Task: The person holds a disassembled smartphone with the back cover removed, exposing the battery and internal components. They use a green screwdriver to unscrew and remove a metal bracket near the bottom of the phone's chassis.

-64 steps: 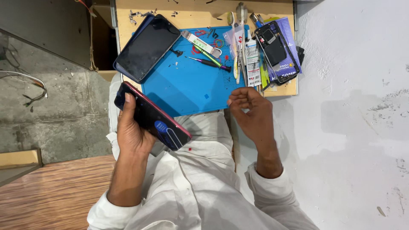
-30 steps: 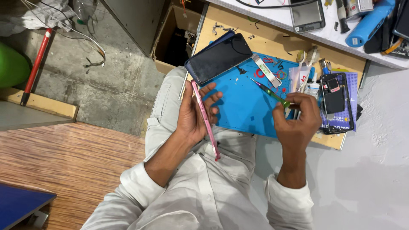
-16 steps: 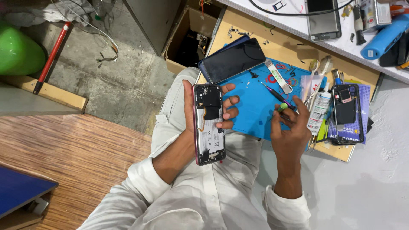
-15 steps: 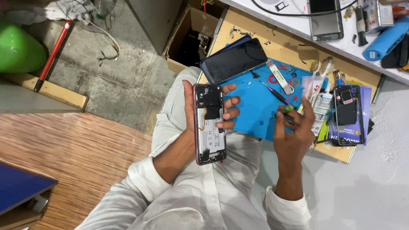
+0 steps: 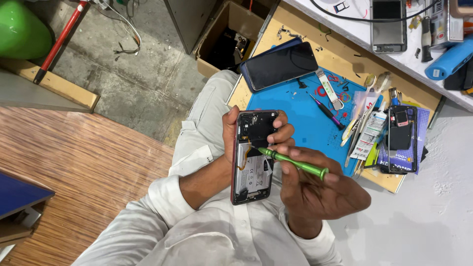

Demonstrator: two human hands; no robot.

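Observation:
My left hand [image 5: 235,139] grips an opened phone [image 5: 252,162] upright over my lap, its back cover off and its circuit board and battery exposed. My right hand [image 5: 315,187] holds a green screwdriver [image 5: 293,162], whose tip touches the upper middle of the phone's inside. Both sleeves are white.
A blue work mat [image 5: 305,123] lies on a wooden board [image 5: 354,59] ahead, with a dark-screened phone [image 5: 281,65], a purple screwdriver [image 5: 327,112], tweezers and small parts on it. Another opened phone [image 5: 401,139] lies at the right. A cardboard box [image 5: 224,42] stands on the floor.
My right hand picked the green screwdriver off the mat and brought it to the phone. The left hand turned the phone from edge-on to face up, open side showing.

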